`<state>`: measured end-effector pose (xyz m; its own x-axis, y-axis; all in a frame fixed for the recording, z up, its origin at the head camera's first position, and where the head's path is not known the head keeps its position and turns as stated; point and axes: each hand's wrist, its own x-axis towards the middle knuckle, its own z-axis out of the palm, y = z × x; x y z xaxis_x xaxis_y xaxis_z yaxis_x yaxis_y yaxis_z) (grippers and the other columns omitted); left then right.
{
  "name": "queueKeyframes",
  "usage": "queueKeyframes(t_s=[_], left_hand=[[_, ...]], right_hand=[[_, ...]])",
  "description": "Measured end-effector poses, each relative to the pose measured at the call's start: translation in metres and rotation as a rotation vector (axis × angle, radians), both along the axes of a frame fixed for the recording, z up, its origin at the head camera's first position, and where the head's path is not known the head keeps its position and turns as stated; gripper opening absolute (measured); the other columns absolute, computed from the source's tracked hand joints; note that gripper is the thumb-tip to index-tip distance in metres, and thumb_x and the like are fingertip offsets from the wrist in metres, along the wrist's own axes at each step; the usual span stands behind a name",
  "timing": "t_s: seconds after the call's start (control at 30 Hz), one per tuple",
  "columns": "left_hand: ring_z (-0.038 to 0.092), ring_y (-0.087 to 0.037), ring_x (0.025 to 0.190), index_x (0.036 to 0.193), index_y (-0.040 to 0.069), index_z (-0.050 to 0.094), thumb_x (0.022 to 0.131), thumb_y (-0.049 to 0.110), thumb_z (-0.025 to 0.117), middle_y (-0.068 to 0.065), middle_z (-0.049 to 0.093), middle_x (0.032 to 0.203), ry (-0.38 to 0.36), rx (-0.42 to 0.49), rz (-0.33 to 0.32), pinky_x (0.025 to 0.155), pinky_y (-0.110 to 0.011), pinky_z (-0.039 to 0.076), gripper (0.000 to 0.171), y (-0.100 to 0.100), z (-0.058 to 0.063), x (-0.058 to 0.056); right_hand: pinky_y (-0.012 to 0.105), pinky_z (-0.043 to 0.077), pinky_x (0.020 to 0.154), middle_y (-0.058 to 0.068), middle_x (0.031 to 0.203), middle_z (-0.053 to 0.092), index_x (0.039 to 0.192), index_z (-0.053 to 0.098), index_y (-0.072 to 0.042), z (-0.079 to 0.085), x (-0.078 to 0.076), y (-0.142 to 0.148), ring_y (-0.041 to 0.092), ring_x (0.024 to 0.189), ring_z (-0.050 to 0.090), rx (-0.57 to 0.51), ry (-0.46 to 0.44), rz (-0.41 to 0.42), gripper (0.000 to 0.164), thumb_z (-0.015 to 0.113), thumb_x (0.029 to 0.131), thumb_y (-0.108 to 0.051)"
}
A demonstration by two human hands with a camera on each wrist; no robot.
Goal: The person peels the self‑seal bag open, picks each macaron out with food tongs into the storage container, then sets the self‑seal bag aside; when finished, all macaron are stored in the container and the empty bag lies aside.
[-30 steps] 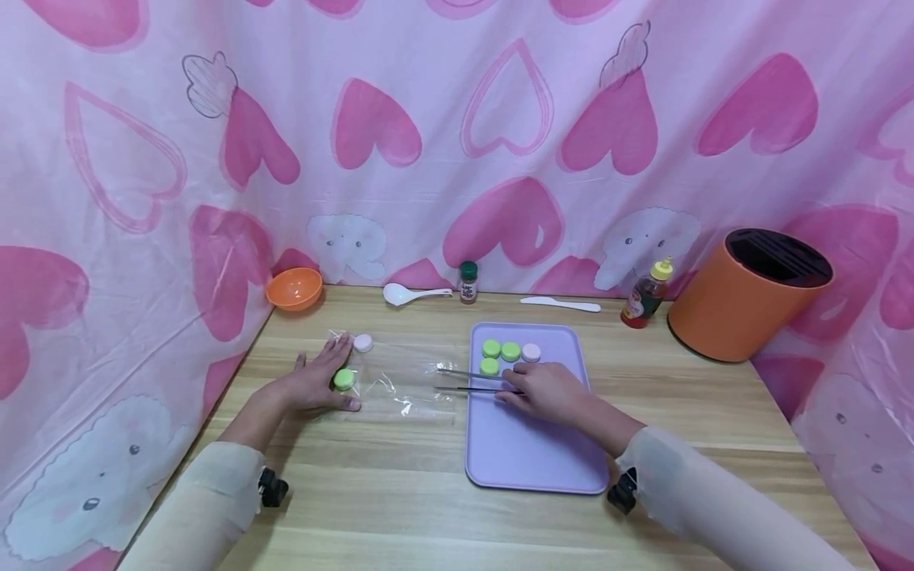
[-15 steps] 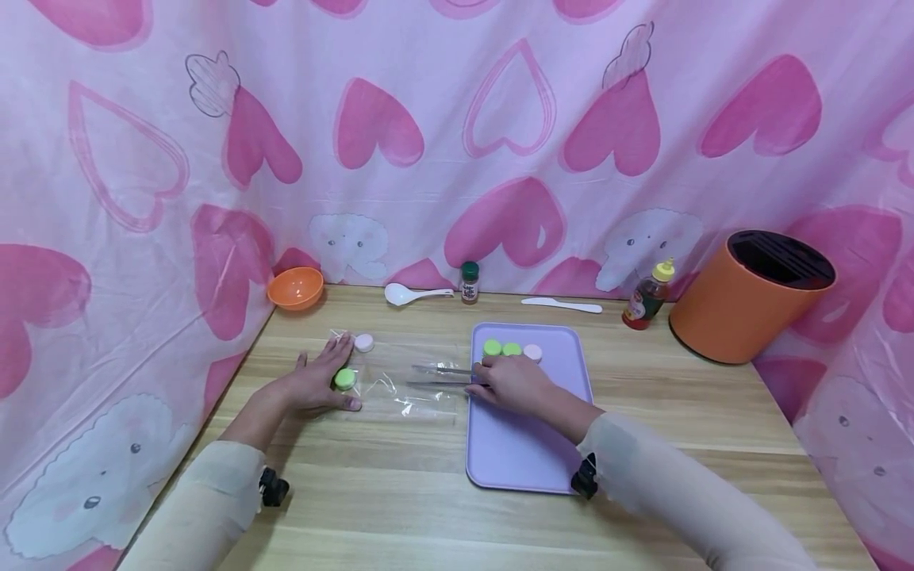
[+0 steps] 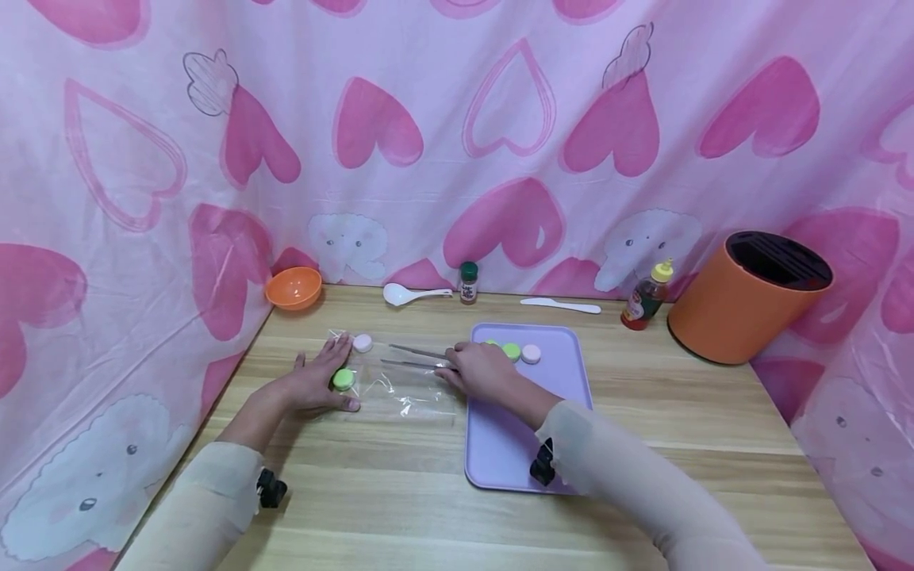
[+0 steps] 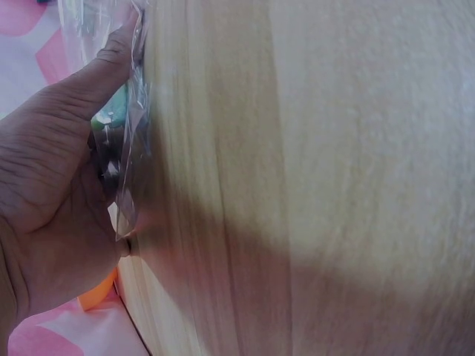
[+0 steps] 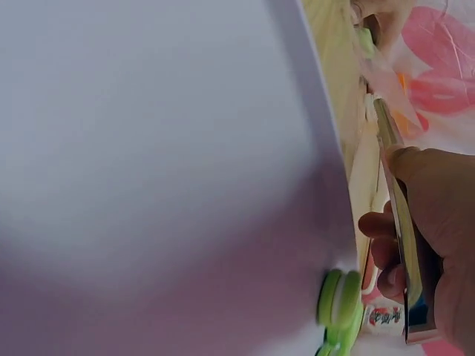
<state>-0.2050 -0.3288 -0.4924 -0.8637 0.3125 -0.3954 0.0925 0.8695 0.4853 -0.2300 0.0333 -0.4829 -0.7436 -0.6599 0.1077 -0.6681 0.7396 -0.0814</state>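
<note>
My left hand [image 3: 317, 382] lies spread with straight fingers on the left end of a clear plastic bag [image 3: 407, 390]. A green macaron [image 3: 343, 379] sits between its thumb and forefinger, and a pale pink macaron [image 3: 362, 342] is just beyond the fingertips. My right hand [image 3: 480, 371] grips metal tongs [image 3: 417, 358] over the bag. Their two arms stand apart, tips toward the pink macaron, with nothing seen between them. In the right wrist view, fingers and thumb curl round the tongs [image 5: 401, 215]. Beneath the right hand is a purple tray [image 3: 524, 452] with green macarons [image 3: 511, 351] and a pink macaron [image 3: 531, 354], partly hidden.
Along the back stand an orange bowl [image 3: 293, 289], a white spoon [image 3: 414, 295], a green-capped spice jar [image 3: 468, 283], a white knife [image 3: 560, 304] and a yellow-capped sauce bottle [image 3: 646, 296]. An orange knife block [image 3: 743, 301] is at the back right, before a heart-patterned curtain [image 3: 500, 159].
My right hand has moved left with the tongs, from over the tray to over the bag, near the pink macaron. The left hand has stayed in place.
</note>
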Motion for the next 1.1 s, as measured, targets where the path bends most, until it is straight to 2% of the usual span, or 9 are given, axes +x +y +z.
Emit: queueKeyframes(t_s=[0.23,0.4,0.63,0.77,0.93,1.1], left_hand=[[-0.016,-0.047,0.172,0.178,0.007,-0.002,0.085,0.065,0.088,-0.017,-0.011,0.187,-0.003,-0.007,-0.002,0.126,-0.083,-0.018,0.142,0.0,-0.001,0.001],[-0.016,-0.048,0.172,0.177,0.005,-0.001,0.086,0.061,0.089,-0.018,-0.01,0.187,0.004,0.013,-0.002,0.126,-0.084,-0.018,0.14,0.0,-0.001,0.002],[-0.016,-0.046,0.172,0.178,0.008,-0.002,0.086,0.063,0.088,-0.016,-0.011,0.187,0.001,0.008,0.004,0.127,-0.083,-0.018,0.14,0.0,0.004,0.001],[-0.016,-0.046,0.172,0.178,0.008,-0.002,0.086,0.062,0.089,-0.016,-0.01,0.187,0.002,0.005,0.003,0.127,-0.083,-0.018,0.14,0.0,0.005,0.001],[-0.015,-0.046,0.172,0.178,0.007,-0.001,0.086,0.061,0.089,-0.017,-0.009,0.187,-0.003,0.0,0.004,0.127,-0.082,-0.017,0.14,0.001,0.004,0.001],[-0.015,-0.047,0.172,0.178,0.006,-0.001,0.086,0.061,0.089,-0.018,-0.009,0.187,-0.009,0.003,0.001,0.127,-0.083,-0.017,0.139,0.001,0.004,0.001]], right_hand=[[0.043,0.064,0.066,0.003,0.092,0.076,0.098,0.075,-0.014,-0.004,-0.003,-0.021,0.023,0.079,0.074,0.013,0.002,0.009,0.04,0.065,0.11,-0.051],[0.042,0.064,0.067,0.004,0.094,0.077,0.101,0.076,-0.014,-0.008,-0.005,-0.031,0.024,0.08,0.076,0.005,-0.007,-0.021,0.042,0.063,0.111,-0.053],[0.043,0.065,0.074,0.006,0.103,0.079,0.108,0.078,-0.013,-0.01,-0.006,-0.041,0.024,0.086,0.077,0.002,-0.034,-0.047,0.045,0.06,0.112,-0.054],[0.044,0.065,0.078,0.007,0.105,0.079,0.107,0.078,-0.013,-0.01,-0.007,-0.045,0.024,0.089,0.077,-0.001,-0.05,-0.067,0.045,0.06,0.112,-0.053],[0.042,0.065,0.076,0.005,0.1,0.077,0.104,0.077,-0.013,-0.011,-0.007,-0.048,0.022,0.085,0.075,0.009,-0.061,-0.087,0.045,0.06,0.112,-0.054],[0.04,0.062,0.071,0.001,0.09,0.07,0.101,0.076,-0.014,-0.013,-0.009,-0.053,0.018,0.075,0.065,0.0,-0.089,-0.105,0.046,0.06,0.112,-0.055]])
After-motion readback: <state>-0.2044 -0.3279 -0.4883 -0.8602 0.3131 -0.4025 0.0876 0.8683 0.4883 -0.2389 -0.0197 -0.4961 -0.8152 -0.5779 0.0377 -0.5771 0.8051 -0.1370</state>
